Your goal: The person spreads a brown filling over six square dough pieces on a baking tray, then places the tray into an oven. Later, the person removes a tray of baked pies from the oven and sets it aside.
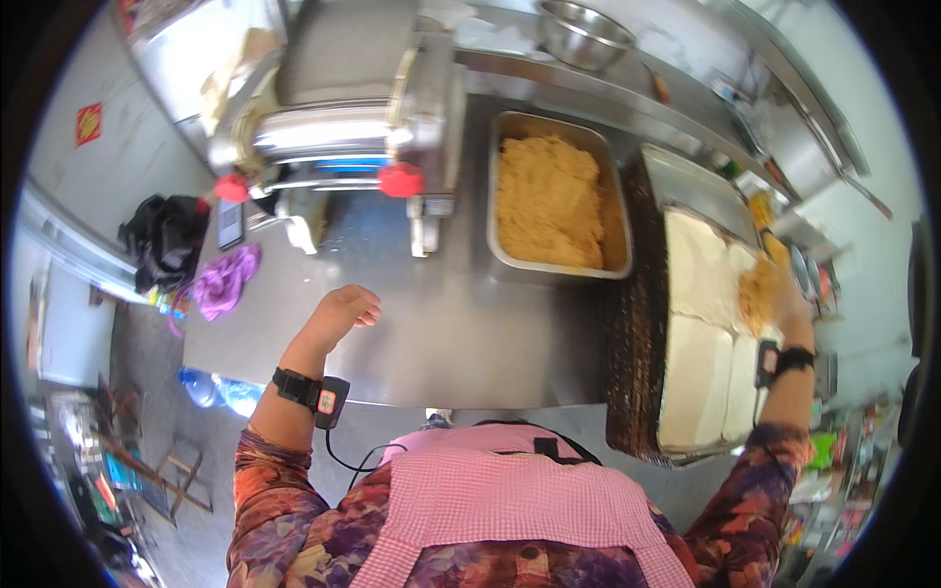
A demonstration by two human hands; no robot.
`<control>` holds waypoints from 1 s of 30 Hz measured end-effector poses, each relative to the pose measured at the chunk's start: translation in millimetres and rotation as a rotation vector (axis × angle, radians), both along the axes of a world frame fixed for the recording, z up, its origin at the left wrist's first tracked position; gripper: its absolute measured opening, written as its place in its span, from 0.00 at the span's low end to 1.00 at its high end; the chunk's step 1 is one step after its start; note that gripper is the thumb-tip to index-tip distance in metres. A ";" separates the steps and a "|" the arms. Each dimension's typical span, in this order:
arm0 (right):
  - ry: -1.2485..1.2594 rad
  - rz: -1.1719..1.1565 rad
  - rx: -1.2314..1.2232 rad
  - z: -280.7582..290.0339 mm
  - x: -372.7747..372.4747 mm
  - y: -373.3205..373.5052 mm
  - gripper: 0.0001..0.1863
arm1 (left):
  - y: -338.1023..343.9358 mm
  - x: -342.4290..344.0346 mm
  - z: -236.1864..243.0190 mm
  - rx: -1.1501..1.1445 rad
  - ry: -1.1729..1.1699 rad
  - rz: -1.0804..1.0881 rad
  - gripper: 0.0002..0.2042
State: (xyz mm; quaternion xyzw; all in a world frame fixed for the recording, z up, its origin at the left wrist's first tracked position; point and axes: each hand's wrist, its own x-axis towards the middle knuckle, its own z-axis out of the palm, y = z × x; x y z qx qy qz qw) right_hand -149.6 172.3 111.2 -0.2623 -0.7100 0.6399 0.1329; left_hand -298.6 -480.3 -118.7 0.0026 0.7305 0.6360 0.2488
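Observation:
My right hand [790, 302] is at the far right, over a dark baking tray [624, 392] lined with pale, flat dough sheets [694, 382]. A clump of yellow-brown filling [756, 294] shows at its fingers, which are somewhat blurred. Toward the left, my left hand [348, 310] hovers above the steel table [470, 343] with nothing in it, its fingers loosely bent. Between the hands, farther back, stands a deep metal pan [627, 260] holding a large mass of the same filling [551, 201].
A dough roller machine [323, 132] with red knobs stands at the back left. Near it lie a phone [230, 223], a purple cloth [225, 281] and a black bag [165, 240]. On the back shelf sits a steel bowl [585, 34]. A pot [799, 137] stands at the back right.

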 end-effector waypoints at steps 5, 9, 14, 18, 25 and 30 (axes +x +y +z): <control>0.244 -0.042 -0.054 35.6 8.6 -24.1 0.31 | -66.8 -1.1 3.0 -0.068 0.133 0.209 0.11; 0.304 -0.218 -0.159 51.4 11.9 -31.6 0.35 | -118.3 -35.6 30.9 -0.002 0.340 0.478 0.12; 0.262 -0.120 0.160 55.1 21.6 -28.6 0.34 | -163.7 -110.3 78.0 0.352 0.522 0.698 0.17; 0.237 -0.088 0.094 50.6 30.9 -21.2 0.33 | -179.5 -186.9 105.2 0.333 0.371 0.782 0.38; 0.308 0.053 0.089 52.4 54.9 -16.5 0.36 | -224.7 -241.7 98.0 -0.343 0.925 0.272 0.18; 0.273 -0.036 0.057 57.9 70.6 -29.0 0.32 | -262.7 -237.8 84.8 -0.391 1.020 0.322 0.18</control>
